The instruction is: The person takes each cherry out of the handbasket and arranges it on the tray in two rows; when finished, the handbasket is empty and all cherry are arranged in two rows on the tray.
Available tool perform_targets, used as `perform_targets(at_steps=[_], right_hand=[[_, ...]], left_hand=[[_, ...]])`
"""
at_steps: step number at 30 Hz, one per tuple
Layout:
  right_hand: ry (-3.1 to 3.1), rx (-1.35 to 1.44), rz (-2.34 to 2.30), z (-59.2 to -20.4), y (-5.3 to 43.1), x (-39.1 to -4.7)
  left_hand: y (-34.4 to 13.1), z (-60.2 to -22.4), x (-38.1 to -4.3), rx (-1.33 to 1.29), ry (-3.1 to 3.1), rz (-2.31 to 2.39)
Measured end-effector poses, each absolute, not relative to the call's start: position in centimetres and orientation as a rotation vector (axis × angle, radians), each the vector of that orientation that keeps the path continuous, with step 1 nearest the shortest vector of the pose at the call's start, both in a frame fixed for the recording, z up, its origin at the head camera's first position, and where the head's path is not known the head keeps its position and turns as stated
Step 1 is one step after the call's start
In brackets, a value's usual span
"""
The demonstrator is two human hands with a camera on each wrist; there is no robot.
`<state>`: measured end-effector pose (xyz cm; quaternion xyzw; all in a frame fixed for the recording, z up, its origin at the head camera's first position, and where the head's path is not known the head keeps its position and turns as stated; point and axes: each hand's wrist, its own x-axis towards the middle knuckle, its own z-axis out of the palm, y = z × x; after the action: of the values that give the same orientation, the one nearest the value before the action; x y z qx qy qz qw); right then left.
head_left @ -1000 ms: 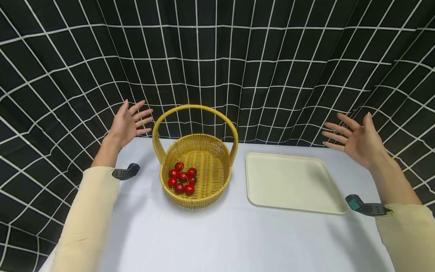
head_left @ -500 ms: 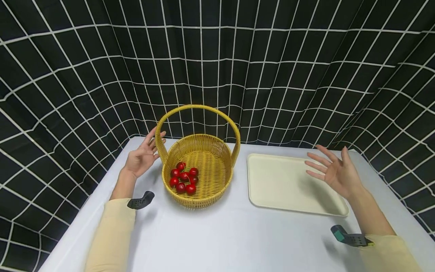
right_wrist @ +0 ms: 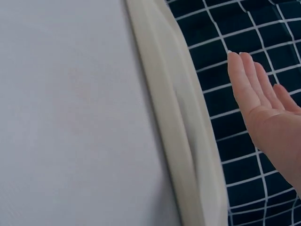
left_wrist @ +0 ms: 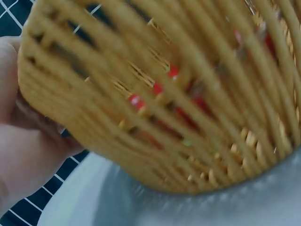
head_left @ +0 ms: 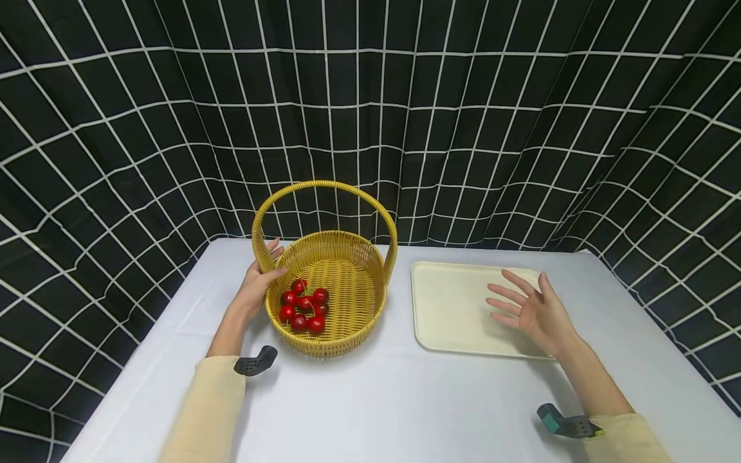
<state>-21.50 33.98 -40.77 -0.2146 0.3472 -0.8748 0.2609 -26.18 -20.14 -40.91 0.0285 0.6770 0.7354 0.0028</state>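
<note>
A yellow wicker basket point(head_left: 353, 334) with a tall arched handle stands left of centre on the white table. Several red cherries point(head_left: 316, 324) lie in its left half, some with stems. My left hand point(head_left: 252, 289) grips the basket's left side: its thumb lies across the rim by the handle's base, its fingers reach behind the handle. In the left wrist view the wicker wall point(left_wrist: 155, 94) hides most of those fingers, and red shows through the gaps. Over the right part of a cream tray point(head_left: 451, 308), my right hand point(head_left: 541, 318) is held with spread fingers, holding nothing.
A black cloth with white grid lines point(head_left: 347, 128) hangs behind and at both sides of the white table point(head_left: 370, 405). Each wrist carries a dark camera mount, such as the left mount point(head_left: 256, 361). The tray's raised edge point(right_wrist: 164, 103) shows in the right wrist view.
My left hand has come down and right, from beside the basket to its left rim. The right hand has moved left and lower, from beyond the tray's right end to over it.
</note>
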Motion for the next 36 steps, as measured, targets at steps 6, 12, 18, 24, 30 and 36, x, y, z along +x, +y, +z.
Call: perform_targets(at_steps=[6, 12, 18, 24, 30, 36], right_hand=[[0.835, -0.629, -2.337, -41.6, 32.7, -21.5], [0.843, -0.638, -2.308, -41.7, 30.8, -21.3], [0.927, -0.625, -2.285, -41.6, 28.7, -21.1], [0.985, -0.617, -2.262, -41.4, 26.8, -21.0], [0.971, -0.594, -2.252, -40.7, 24.3, -21.1], [1.013, -0.576, -2.216, -39.6, 21.9, -21.3]], left_hand=[[-19.7, -41.4, -26.2, 0.013, 2.133, 2.334], [-19.5, -41.9, -26.4, -0.033, 2.171, 2.360], [-19.2, -42.2, -26.1, -0.135, 2.168, 2.343], [-19.3, -42.5, -25.8, -0.139, 2.153, 2.314], [-19.5, -42.6, -25.8, -0.143, 2.137, 2.299], [-19.6, -42.7, -25.8, -0.116, 2.103, 2.324]])
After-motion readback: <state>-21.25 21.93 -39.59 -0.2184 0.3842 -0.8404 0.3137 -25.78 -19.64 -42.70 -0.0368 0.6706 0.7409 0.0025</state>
